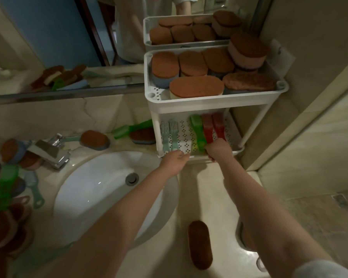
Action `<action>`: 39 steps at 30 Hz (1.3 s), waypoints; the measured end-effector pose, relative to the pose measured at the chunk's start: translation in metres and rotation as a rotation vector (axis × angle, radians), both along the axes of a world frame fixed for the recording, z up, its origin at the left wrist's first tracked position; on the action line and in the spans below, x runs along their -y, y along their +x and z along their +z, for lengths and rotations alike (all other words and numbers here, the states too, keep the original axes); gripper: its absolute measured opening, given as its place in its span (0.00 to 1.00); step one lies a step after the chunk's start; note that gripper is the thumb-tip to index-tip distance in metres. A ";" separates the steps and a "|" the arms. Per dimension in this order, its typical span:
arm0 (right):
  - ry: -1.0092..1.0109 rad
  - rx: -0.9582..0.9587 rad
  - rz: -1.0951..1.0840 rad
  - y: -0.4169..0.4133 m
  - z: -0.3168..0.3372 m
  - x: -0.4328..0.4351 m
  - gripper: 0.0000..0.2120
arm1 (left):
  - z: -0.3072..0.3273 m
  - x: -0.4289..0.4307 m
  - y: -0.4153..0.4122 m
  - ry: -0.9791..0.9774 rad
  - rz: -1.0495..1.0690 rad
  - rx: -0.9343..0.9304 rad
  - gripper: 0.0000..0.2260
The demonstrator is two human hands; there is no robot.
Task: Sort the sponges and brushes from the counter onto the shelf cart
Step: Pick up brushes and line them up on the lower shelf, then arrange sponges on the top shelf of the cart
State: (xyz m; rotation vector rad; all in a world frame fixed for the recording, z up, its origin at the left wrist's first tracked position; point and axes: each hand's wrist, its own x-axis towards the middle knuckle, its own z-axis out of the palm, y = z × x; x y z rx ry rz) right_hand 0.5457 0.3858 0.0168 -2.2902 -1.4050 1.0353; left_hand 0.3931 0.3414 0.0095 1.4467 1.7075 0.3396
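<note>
Both hands are reached out to the lower tier of the white plastic two-tier shelf cart (pixel 215 102) that stands on the pale marble counter (pixel 213 189). The left hand (pixel 174 162) is curled around the front lip of that tier, just below two pale teal ridged brushes (pixel 170 135); whether anything is pinched in it cannot be told. The right hand (pixel 219 150) is closed over the handle ends of the red translucent brushes (pixel 213 127), touching the green translucent brush (pixel 198 131) lying beside them.

On the upper tier, brown-topped oval sponges (pixel 196 87) are packed closely, some stacked. Left on the counter are more brown sponges and a green-handled brush (pixel 133 128) against the wall behind the white basin (pixel 100 189), a heap of sponges and brushes (pixel 8 177) by the chrome tap (pixel 52 149), and one dark brown oval sponge (pixel 199 244) near the front edge.

The brushes are judged to be light, stiff and rather slick plastic; they are best taken by the narrow handle, bristles kept away from the palm. The sponges are judged to be soft, very light and compressible; a loose grip across the short sides should serve, and hard squeezing is needless. The stacked ones on top could be toppled if knocked.
</note>
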 end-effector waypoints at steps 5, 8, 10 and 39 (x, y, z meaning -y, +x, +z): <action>-0.052 0.408 0.262 -0.008 0.011 -0.005 0.09 | -0.003 -0.001 -0.002 0.009 0.006 0.019 0.18; -0.064 0.481 0.288 -0.013 0.008 -0.008 0.10 | -0.003 -0.002 -0.001 0.008 0.013 0.005 0.17; -0.070 0.492 0.269 -0.012 0.006 -0.011 0.10 | -0.003 -0.001 -0.001 0.010 0.004 0.004 0.17; -0.049 0.533 0.319 0.041 -0.052 0.109 0.26 | -0.037 0.087 0.000 0.101 -0.471 -0.034 0.27</action>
